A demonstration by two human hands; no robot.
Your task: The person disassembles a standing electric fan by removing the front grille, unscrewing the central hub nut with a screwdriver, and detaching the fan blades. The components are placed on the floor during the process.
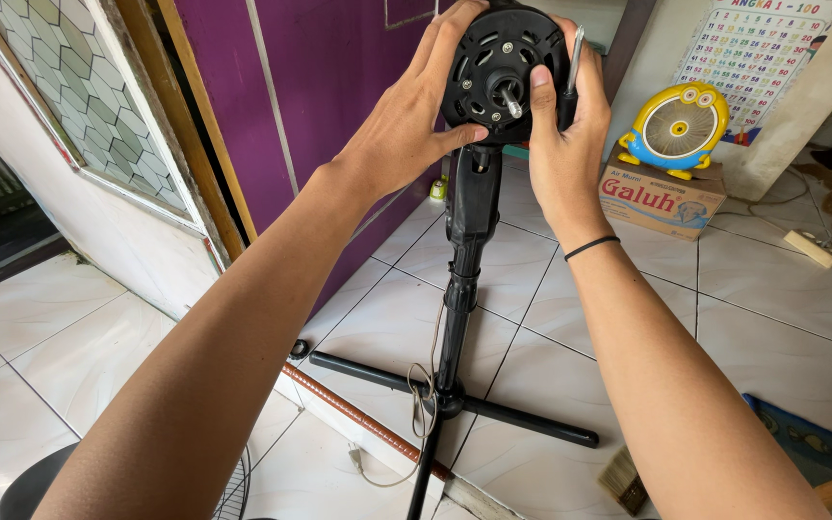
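Two hands, left (pixel 406 125) and right (pixel 559 144), clasp one black fan motor (pixel 498 63) atop one stand (pixel 459 289).

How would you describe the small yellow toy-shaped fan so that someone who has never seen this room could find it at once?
Start at the number chart on the far wall beyond the black stand-fan motor held in both hands. Just below it, a cardboard box sits on the white tiled floor. The small yellow fan stands on top, the only yellow thing there, with a round pale grille, cartoon eyes and blue feet.
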